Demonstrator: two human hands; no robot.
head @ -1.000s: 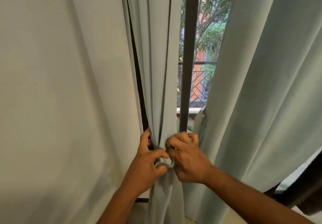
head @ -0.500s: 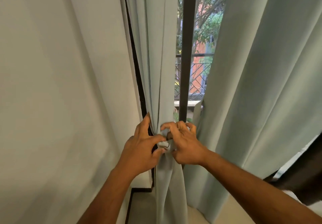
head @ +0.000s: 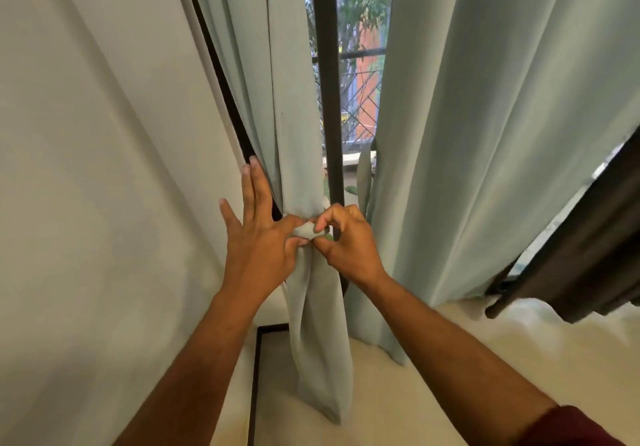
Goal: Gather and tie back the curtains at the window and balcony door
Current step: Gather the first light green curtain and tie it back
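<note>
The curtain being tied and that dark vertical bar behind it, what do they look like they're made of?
The gathered curtain looks like a matte woven fabric, pale blue-green: it hangs in soft folds and bunches where the left hand and right hand pinch the tie. The vertical bar looks like dark painted metal, straight with a smooth dull face, though coated wood can't be ruled out.

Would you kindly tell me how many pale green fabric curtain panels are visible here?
2. One gathered pale green fabric curtain panel hangs left of the dark window bar, pinched by both hands; a second loose panel hangs on the right. More may lie beyond the frame.

Tie-back knot (head: 306, 231) half-hidden under fingers (head: 320, 226).
</note>
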